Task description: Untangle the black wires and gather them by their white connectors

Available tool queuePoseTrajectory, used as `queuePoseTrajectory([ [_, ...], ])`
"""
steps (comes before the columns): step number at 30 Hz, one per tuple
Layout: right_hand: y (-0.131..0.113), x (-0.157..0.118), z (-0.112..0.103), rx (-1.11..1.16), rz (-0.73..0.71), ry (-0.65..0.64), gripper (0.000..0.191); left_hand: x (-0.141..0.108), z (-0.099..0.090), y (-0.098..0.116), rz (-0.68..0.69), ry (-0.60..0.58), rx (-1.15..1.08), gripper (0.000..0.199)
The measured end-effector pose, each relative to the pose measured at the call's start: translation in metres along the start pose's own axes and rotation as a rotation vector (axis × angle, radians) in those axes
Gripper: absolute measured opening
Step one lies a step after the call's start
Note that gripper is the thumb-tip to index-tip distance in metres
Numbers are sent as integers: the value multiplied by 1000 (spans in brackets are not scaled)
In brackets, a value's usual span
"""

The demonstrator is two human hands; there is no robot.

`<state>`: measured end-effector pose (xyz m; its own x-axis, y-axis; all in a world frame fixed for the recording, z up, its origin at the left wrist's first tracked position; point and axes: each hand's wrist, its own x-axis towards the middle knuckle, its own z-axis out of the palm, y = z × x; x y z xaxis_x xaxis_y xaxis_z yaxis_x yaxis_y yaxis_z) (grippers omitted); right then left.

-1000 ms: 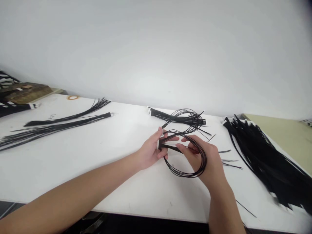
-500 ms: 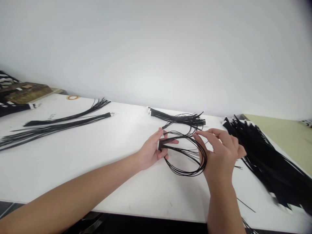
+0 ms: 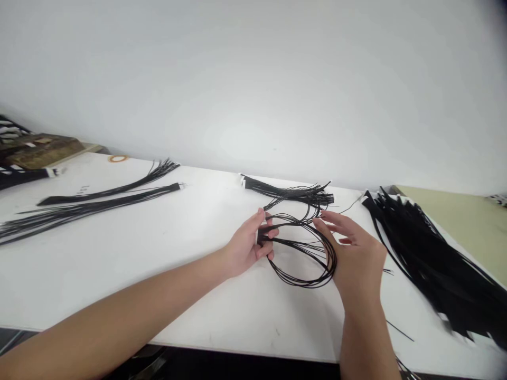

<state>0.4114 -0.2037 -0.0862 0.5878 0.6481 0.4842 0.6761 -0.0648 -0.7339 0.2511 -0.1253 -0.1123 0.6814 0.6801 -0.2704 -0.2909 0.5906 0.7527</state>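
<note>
A bundle of thin black wires (image 3: 304, 285) hangs in wide loops above the white table, between my two hands. My left hand (image 3: 253, 240) is closed around the bundle's connector end, where a bit of white shows at the fingers. My right hand (image 3: 354, 253) has its thumb and forefinger close together at the top of the loops, pinching wire there. The loops run across its palm side. From those fingertips one thin wire sticks out up and to the right. Just behind lies another black wire bundle (image 3: 281, 191) with a white connector at its left end.
Two long wire bundles (image 3: 130, 199) lie on the left of the white table (image 3: 190, 311). At the right is a large heap of black wire bundles (image 3: 431, 258). A tape ring (image 3: 118, 158) lies near the wall, beside a brown block (image 3: 47, 150) at far left.
My right hand's other fingers have curled in and lowered, while thumb and forefinger stay near the loops' top. A thin wire now extends to their right. My left hand has hardly moved.
</note>
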Motion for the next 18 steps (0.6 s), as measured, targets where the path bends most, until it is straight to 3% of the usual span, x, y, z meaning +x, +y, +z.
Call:
queuePoseTrajectory([
  [6, -8, 0, 0, 219, 109, 109, 35, 0, -1, 0, 9, 8, 5, 38],
  [10, -18, 3, 2, 438, 28, 364, 38, -1, -1, 0, 4, 7, 21, 37],
  [14, -23, 6, 0, 637, -11, 605, 26, -2, 2, 0, 16, -9, 79, 38],
  [18, -21, 5, -3, 747, -13, 573, 9, -3, 4, 0, 15, -19, 129, 36],
])
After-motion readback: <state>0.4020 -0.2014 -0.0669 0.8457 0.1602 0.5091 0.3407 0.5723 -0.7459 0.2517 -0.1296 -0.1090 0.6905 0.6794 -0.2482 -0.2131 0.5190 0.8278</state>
